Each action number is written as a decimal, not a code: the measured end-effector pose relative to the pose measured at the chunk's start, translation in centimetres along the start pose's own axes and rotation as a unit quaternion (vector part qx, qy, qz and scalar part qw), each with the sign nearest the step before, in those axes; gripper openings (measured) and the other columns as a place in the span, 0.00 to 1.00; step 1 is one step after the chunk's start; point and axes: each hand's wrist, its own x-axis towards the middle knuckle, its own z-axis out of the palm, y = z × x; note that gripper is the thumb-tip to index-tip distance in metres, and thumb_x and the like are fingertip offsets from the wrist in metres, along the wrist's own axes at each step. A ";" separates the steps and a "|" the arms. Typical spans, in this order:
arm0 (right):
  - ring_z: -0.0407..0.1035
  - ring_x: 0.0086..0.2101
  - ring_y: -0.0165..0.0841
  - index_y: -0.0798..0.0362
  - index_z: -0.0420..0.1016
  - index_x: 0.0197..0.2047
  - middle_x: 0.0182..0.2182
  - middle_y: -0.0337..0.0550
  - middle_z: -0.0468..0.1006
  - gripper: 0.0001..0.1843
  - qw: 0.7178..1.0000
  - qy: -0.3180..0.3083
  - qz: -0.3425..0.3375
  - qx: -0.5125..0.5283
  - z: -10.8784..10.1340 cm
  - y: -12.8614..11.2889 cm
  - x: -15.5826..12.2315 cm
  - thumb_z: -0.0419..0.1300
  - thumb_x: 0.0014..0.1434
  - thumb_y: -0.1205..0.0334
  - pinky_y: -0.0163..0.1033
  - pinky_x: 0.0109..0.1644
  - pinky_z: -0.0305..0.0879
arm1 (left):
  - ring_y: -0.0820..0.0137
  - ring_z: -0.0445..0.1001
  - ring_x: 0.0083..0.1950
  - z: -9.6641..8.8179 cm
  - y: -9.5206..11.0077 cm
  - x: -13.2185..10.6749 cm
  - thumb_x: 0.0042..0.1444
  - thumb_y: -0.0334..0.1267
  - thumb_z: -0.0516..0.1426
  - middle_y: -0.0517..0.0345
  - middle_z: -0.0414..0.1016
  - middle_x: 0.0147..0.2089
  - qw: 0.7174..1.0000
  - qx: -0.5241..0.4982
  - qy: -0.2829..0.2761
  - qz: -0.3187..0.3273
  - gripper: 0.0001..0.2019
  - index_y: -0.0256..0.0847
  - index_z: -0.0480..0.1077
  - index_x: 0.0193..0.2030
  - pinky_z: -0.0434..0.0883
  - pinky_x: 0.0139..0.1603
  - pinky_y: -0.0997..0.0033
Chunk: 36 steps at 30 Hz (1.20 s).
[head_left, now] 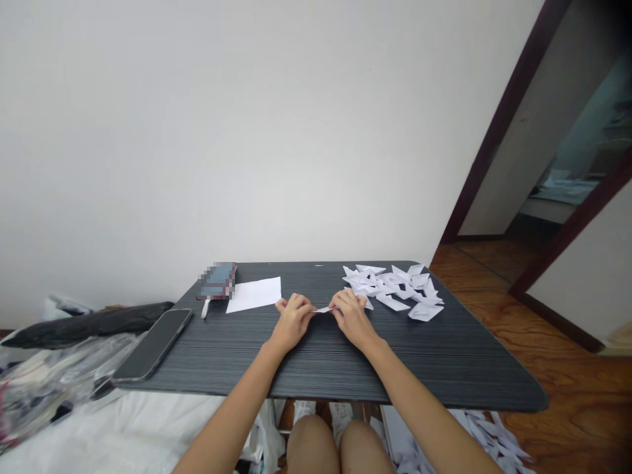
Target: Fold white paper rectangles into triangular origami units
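Both my hands rest on a dark striped table (444, 368) and pinch one small white folded paper piece (323, 309) between them. My left hand (292, 319) grips its left end with curled fingers. My right hand (351, 315) grips its right end, fingers closed. A pile of several white folded paper shapes (395, 286) lies just right of my right hand. A flat white paper sheet (254, 293) lies just beyond my left hand.
A dark phone (153, 343) overhangs the table's left edge. A small booklet (217, 281) and a white pen (205, 308) sit at the back left. Bags and a dark bundle (83, 324) lie left of the table. More paper (474, 434) lies on the wooden floor.
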 end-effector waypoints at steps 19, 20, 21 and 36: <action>0.59 0.40 0.35 0.48 0.68 0.40 0.33 0.42 0.67 0.12 0.990 -0.096 0.098 0.024 2.2 2.0 0.1 0.49 0.53 0.66 0.42 0.43 0.49 | 0.67 0.62 0.39 1.7 -1.5 0.3 0.48 0.36 0.52 0.55 0.64 0.33 0.994 -0.034 -0.033 -0.095 0.07 0.39 0.68 0.34 0.60 0.40 0.66; 0.58 0.39 0.36 0.48 0.68 0.40 0.33 0.42 0.65 0.12 0.991 -0.088 0.100 0.007 2.2 1.8 0.1 0.50 0.53 0.67 0.42 0.43 0.49 | 0.66 0.61 0.40 1.7 -1.4 0.3 0.48 0.36 0.51 0.55 0.63 0.34 0.994 -0.020 -0.031 -0.099 0.08 0.40 0.67 0.36 0.59 0.40 0.65; 0.57 0.39 0.36 0.47 0.68 0.41 0.33 0.43 0.64 0.13 0.992 -0.076 0.100 -0.010 2.1 1.6 0.0 0.50 0.52 0.67 0.41 0.42 0.49 | 0.66 0.60 0.41 1.7 -1.2 0.3 0.49 0.35 0.51 0.55 0.62 0.36 0.995 -0.009 -0.029 -0.100 0.09 0.41 0.66 0.38 0.59 0.40 0.65; 0.59 0.35 0.34 0.57 0.66 0.27 0.30 0.47 0.66 0.11 0.996 -0.061 0.012 -0.062 1.0 0.5 -1.2 0.46 0.49 0.77 0.35 0.41 0.57 | 0.66 0.62 0.40 1.0 -1.5 -0.5 0.55 0.30 0.44 0.54 0.64 0.34 0.995 0.055 -0.022 -0.074 0.13 0.42 0.69 0.33 0.55 0.39 0.65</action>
